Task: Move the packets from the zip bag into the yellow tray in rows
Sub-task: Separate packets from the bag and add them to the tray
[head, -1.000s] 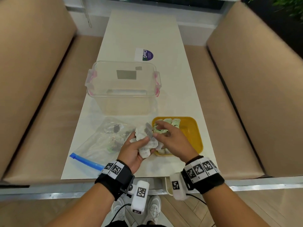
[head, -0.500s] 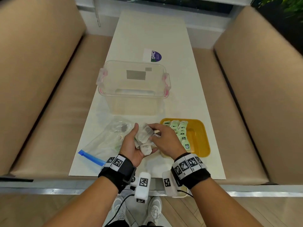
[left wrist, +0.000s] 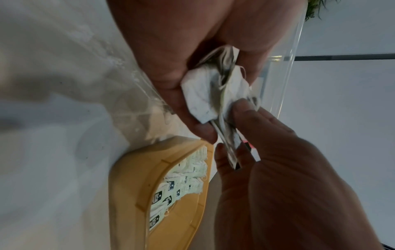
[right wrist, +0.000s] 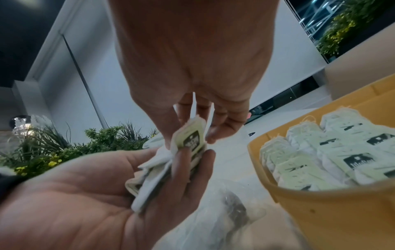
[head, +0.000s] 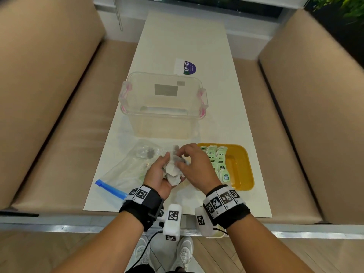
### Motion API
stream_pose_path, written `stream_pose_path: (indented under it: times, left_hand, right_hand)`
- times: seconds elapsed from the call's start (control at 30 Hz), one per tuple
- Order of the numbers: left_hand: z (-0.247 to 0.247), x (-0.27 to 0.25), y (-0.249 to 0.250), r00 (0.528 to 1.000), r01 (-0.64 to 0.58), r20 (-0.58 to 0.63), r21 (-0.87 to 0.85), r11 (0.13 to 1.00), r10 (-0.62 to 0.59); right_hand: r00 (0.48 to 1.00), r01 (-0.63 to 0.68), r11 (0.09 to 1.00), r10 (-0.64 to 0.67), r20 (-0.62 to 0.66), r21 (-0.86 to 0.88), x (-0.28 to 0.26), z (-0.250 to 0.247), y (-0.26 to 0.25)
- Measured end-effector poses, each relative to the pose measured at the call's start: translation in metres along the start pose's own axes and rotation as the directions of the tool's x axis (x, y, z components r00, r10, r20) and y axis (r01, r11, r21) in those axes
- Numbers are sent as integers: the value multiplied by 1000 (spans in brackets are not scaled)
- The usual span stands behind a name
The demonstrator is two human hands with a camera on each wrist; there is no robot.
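My left hand [head: 166, 165] lies palm up over the table's front and grips a bundle of white packets [head: 173, 171]. The right hand [head: 178, 158] reaches in from the right and pinches one packet [right wrist: 190, 137] at the top of that bundle. Right of both hands lies the yellow tray [head: 241, 170], with rows of pale green packets [head: 216, 158] along its left half. The clear zip bag [head: 126, 170] with a blue zip strip [head: 110, 188] lies flat to the left, partly under my left hand. The wrist views show the same bundle [left wrist: 207, 96] and the tray [right wrist: 324, 206].
A clear plastic box [head: 163, 103] with pink clips stands just behind the bag and tray. A sticker [head: 186, 67] lies farther back on the white table [head: 187, 36]. Tan benches [head: 49, 95] run along both sides of the table.
My right hand has come left from the tray's edge to the bundle and now pinches a packet at its top. The left hand keeps holding the bundle.
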State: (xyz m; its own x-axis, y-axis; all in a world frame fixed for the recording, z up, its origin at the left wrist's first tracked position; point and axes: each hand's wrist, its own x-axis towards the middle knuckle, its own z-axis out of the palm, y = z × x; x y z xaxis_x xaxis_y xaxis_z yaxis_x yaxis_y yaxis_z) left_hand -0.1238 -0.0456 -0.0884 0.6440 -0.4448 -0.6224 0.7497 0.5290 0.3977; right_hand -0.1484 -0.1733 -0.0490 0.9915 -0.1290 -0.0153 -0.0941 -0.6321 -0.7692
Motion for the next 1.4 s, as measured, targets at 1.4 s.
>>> stream_pose_path:
  times: [1.4]
  left_hand:
    - [-2,12,-5,991,-113,-82,-43,993,109]
  right_hand:
    - [990,-48,997,55,132,-54,-13,-39,-39]
